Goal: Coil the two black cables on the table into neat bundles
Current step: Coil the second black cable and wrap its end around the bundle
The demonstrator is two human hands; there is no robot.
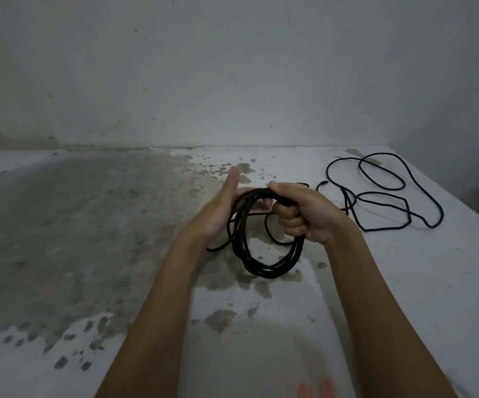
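The left hand [218, 208] is held flat and open, fingers straight and pointing away, its palm against the left side of the coiled cable [264, 242] as a support, not a grip. A loose tail hangs from the coil by that wrist. The coil itself is several loops gathered together, lifted above the stained table [89, 225]. The right hand [304, 216] is closed in a fist around the top of the loops, pinching them together. To finish this bundle well, the fist should keep the loops even while the free tail is wound around them, so no turn slips out. Further right, the second cable [390, 191] lies loose and uncoiled on the table, well apart from the hands. Its end near the right hand seems to carry a small plug, though the dim light makes that uncertain. The right fingertips are hidden behind the loops.
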